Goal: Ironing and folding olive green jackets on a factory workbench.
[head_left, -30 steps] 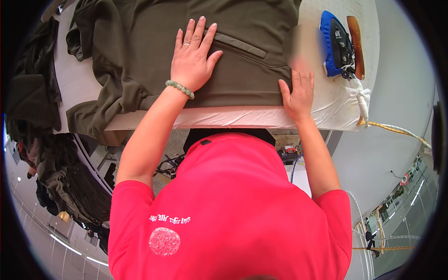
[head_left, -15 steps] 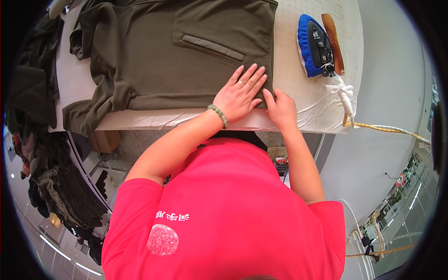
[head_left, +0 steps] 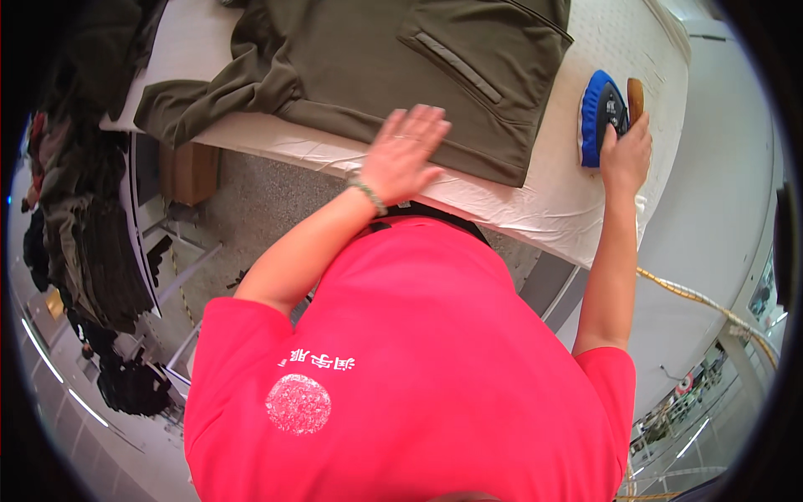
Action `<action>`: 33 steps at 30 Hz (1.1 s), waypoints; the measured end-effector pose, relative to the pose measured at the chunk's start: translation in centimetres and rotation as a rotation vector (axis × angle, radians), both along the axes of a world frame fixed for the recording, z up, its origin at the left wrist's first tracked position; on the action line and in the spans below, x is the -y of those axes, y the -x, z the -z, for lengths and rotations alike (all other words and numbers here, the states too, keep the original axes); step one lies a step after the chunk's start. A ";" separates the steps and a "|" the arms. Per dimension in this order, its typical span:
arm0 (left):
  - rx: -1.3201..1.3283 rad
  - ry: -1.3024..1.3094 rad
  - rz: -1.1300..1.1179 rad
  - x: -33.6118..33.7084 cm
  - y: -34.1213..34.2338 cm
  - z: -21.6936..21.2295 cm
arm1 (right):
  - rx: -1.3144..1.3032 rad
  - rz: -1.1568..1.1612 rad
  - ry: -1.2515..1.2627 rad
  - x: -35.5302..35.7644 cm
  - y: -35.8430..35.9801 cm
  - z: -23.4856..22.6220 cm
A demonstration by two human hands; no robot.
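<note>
An olive-brown jacket [head_left: 368, 75] with a slanted pocket lies spread over the pale cloth-covered ironing table [head_left: 493, 205]. My left hand [head_left: 403, 159], with a bead bracelet at the wrist, is at the jacket's near hem, fingers stretched out and slightly blurred; whether it presses on the cloth I cannot tell. To the right of the jacket, my right hand [head_left: 627, 157] is closed round the wooden handle of an iron [head_left: 595, 117] with a blue cover round its base. The iron rests on the table, apart from the jacket.
A yellow-and-white wrapped hose [head_left: 694, 294] runs from near the iron off the table's right side. Dark garments [head_left: 79, 217] hang and pile at the left. A cardboard box [head_left: 189, 174] stands on the floor below the table's left part.
My right hand has left the jacket's corner and taken hold of the iron's handle. My left hand has shifted left along the hem. The whole view has turned somewhat.
</note>
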State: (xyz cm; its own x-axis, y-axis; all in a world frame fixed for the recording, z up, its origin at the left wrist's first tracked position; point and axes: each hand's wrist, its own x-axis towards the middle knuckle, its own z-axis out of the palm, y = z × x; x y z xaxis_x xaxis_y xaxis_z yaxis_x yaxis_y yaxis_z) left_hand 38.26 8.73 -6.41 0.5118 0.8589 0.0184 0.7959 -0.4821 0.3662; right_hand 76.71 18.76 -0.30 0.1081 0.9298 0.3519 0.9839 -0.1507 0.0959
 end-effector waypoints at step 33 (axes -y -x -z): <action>1.387 0.439 -1.292 -0.2 15.8 -0.8 | -0.270 -0.614 0.936 -1.0 36.1 -6.1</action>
State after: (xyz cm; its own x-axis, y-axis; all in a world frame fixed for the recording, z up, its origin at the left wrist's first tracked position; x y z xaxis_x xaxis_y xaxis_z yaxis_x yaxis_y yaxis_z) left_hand 22.48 8.89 -5.58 -0.5100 0.7021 -0.4969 -0.3619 0.3489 0.8644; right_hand 40.62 19.74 5.81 -0.4862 0.7367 -0.4700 0.8725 0.3799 -0.3073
